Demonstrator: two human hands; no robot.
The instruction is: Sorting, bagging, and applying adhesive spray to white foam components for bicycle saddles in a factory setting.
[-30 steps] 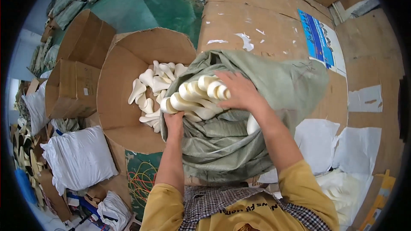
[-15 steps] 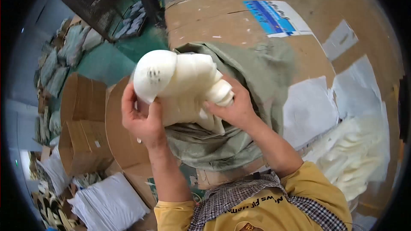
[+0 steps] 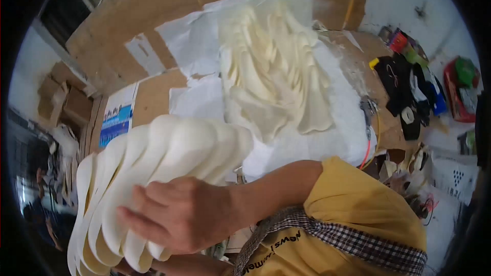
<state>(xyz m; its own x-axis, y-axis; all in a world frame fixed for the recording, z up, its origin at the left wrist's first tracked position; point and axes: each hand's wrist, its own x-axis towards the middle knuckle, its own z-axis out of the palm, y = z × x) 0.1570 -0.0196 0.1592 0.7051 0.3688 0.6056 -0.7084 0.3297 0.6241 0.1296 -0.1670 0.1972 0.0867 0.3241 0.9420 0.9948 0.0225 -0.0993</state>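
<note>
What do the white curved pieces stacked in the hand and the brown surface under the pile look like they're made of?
The stack of white curved pieces under the right hand looks like moulded foam or soft plastic: matte, smooth, with thin uniform edges; which one is unclear. The loose pile of similar cream pieces looks alike. The brown surface looks like corrugated cardboard: dull tan, creased, with taped seams.

Even, soft daylight fills the scene, brightest toward the upper right, where the pale wall washes out. Shadows are faint and diffuse; no hard glare appears. The stack of white moulded pieces (image 3: 153, 174) close to the lens looks slightly overexposed and smeared, its edges soft. The heap of white pieces (image 3: 276, 66) on the bench (image 3: 153, 97) is also blurred, with little surface detail. Fisheye distortion bends straight lines strongly near the rim, and a black vignette rings the whole picture. The far left is dim and murky.
</note>
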